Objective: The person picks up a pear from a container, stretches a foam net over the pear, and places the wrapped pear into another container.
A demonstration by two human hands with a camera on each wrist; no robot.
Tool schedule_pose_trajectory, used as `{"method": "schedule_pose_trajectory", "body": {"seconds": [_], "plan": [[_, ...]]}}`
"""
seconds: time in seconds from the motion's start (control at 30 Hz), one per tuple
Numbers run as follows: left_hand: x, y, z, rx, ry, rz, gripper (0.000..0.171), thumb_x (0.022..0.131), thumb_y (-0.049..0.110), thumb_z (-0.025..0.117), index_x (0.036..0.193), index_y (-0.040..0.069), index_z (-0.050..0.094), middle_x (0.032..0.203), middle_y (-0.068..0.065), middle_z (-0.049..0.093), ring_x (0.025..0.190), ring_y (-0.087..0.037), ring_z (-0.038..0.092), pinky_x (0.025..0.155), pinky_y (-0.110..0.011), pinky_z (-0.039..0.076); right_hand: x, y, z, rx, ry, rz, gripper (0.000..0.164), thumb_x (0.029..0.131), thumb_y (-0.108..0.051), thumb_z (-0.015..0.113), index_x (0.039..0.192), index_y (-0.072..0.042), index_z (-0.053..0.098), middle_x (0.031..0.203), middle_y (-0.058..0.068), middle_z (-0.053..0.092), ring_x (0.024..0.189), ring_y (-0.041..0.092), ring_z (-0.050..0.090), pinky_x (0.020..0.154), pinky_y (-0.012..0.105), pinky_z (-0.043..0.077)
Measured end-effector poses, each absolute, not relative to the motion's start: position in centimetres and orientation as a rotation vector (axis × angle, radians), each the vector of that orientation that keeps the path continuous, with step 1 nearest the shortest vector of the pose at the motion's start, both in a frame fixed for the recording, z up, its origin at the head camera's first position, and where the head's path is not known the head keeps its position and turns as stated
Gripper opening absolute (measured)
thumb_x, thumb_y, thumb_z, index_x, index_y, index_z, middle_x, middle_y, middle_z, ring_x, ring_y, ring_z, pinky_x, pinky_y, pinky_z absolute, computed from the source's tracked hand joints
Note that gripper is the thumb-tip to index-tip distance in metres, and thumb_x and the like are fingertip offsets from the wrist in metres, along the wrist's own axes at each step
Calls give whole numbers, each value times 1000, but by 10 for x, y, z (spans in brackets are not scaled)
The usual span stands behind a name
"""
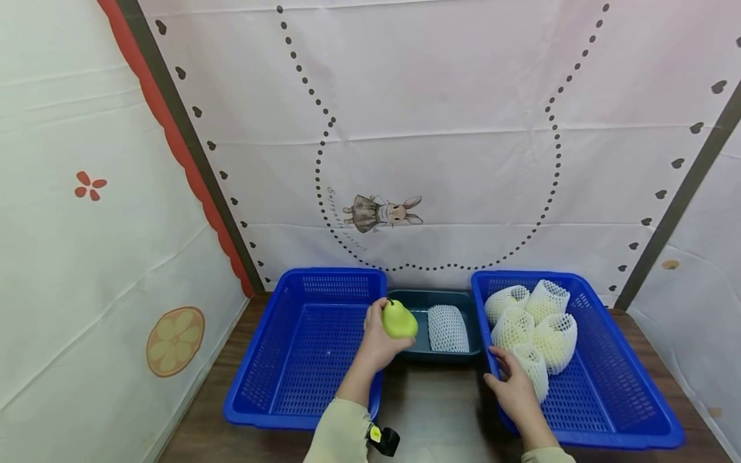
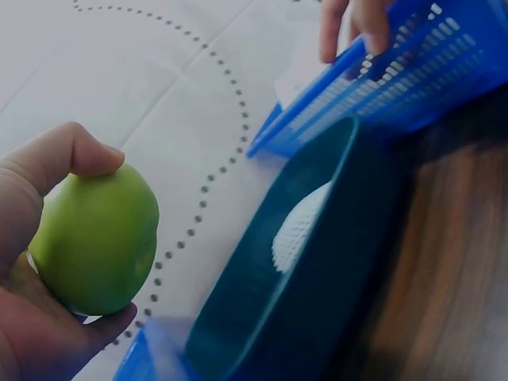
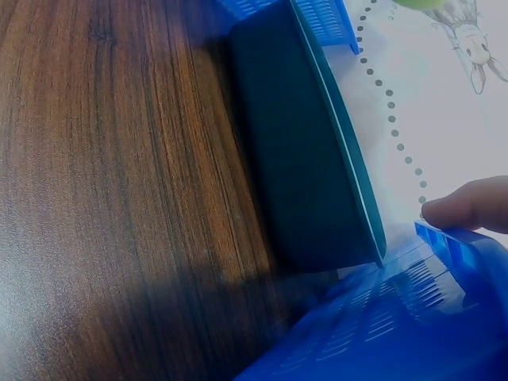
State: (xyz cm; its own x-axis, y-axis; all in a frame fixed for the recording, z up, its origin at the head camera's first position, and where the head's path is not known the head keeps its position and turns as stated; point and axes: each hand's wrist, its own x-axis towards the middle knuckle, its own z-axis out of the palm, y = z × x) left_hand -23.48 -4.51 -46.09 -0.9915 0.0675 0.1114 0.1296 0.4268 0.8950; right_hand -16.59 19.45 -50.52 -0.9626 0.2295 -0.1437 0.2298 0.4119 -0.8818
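A green pear (image 1: 399,319) with a dark stem is in my left hand (image 1: 379,341), which holds it between thumb and fingers above the gap between the left blue basket (image 1: 234,405) and the dark teal tray (image 1: 425,297). The left wrist view shows the pear (image 2: 99,238) from close by, with bare skin and no net on it. My right hand (image 1: 518,395) rests at the near left rim of the right blue basket (image 1: 642,386), its thumb and a finger reaching over that rim. Beside it stand several pears in white foam nets (image 1: 554,341).
White foam nets (image 1: 448,328) lie in the teal tray, between the two baskets. Everything stands on a dark wooden table (image 1: 428,411). A printed white cloth (image 1: 463,161) rises behind the baskets and at both sides.
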Motion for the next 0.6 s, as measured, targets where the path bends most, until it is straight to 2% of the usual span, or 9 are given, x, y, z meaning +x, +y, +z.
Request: {"method": "schedule_pose_trajectory", "body": {"seconds": [0.33,0.6], "plan": [[-217,-20,-481,-214,-2639,-1573,84,61,22,83,128,14,34,121,-6,36,108,-27,33,83,-45,40,-165,195,-505,413,2633,-1657,53,85,2,56,135,-2,39,138,30,33,127,46,29,100,53,30],[-200,-1,-495,-267,-2629,-1551,88,60,28,84,130,10,36,121,-5,39,105,-24,36,79,-41,42,-164,195,-503,367,2650,-1659,52,86,2,56,135,-1,39,140,28,32,127,47,29,99,53,31]]}}
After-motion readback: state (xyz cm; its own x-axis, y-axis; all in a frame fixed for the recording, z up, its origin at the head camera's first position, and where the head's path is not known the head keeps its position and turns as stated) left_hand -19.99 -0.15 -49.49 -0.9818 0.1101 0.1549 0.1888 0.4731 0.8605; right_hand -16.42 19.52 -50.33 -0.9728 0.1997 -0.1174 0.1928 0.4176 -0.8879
